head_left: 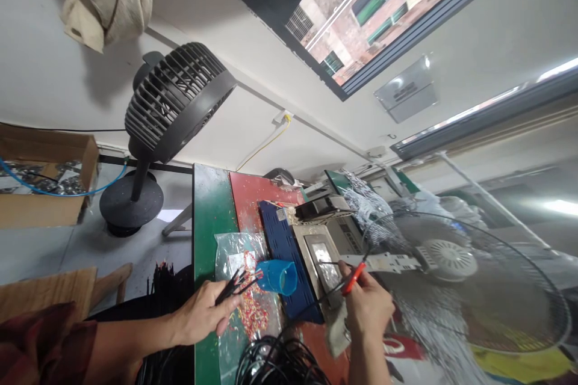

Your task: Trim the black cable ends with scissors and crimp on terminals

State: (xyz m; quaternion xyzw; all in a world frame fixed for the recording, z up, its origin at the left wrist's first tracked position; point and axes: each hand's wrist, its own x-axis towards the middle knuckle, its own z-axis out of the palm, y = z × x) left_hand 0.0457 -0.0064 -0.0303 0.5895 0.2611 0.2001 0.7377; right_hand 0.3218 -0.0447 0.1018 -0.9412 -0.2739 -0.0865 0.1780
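Black cables (229,290) clenched in my left hand (208,313), well apart from my right hand (371,304) gripping a red-handled tool (354,279), could knock the blue plastic cup (273,277) if I swing carelessly.

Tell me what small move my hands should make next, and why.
I'd probably bring your right hand, with the red-handled tool, toward the tips of the black cables. Your left hand holds them with their ends fanned out over the plastic sheet, where red and yellow scraps lie, while the tool is well apart from them.
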